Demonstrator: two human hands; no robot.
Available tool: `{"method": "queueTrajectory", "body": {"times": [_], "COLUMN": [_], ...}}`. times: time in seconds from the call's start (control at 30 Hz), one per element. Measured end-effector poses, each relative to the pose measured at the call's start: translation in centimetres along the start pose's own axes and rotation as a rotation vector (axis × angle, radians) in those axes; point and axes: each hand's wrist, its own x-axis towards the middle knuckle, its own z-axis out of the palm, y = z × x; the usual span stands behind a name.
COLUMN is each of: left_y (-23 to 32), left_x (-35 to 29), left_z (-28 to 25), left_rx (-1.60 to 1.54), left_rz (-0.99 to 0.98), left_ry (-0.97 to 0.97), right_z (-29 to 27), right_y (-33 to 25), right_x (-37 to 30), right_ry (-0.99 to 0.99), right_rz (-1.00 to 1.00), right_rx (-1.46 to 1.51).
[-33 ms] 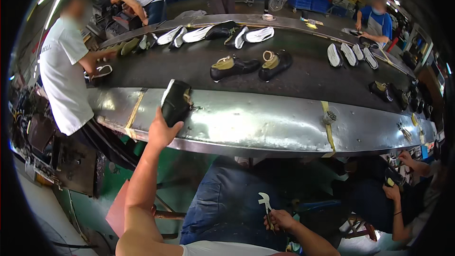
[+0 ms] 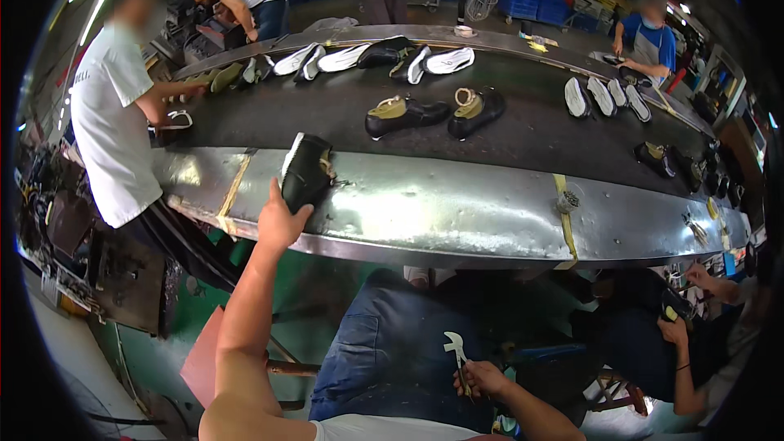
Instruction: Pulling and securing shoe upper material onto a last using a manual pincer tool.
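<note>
1. The counter (image 2: 457,204) had a metal border along a dark central surface, which carried two black-and-olive shoes (image 2: 406,118).
2. The left hand (image 2: 280,224) was clamped around the near end of a black shoe (image 2: 307,175), over the metal border; contact between shoe and metal could not be confirmed.
3. The right hand (image 2: 486,378) gripped metal pincers (image 2: 455,347) above the lap, well apart from the left hand and shoe.
4. The step in hand appeared to be positioning the shoe; the next move likely called for a steady left grip.
</note>
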Motion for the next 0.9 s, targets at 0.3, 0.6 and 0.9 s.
{"method": "queueTrajectory", "body": {"times": [0.3,0.6,0.9], "left_y": [-7.6,-6.2,-1.8], "left_x": [-0.9,-18.4,-33.7], "left_z": [-3.6,-0.6,6.2], "left_rx": [-1.057,-1.759,-0.340], "left_rz": [-0.230,-0.102,0.169], "left_ry": [-0.178,-0.572,-0.811], "right_z": [3.7,3.7,5.5], "right_y": [4.7,5.6,5.8], "right_x": [-2.0,-2.0,-3.0], "right_ry": [0.118,0.177,0.284], "right_rz": [-0.066,-0.127,-0.176], "right_rx": [-0.075,-0.125,0.152]}}
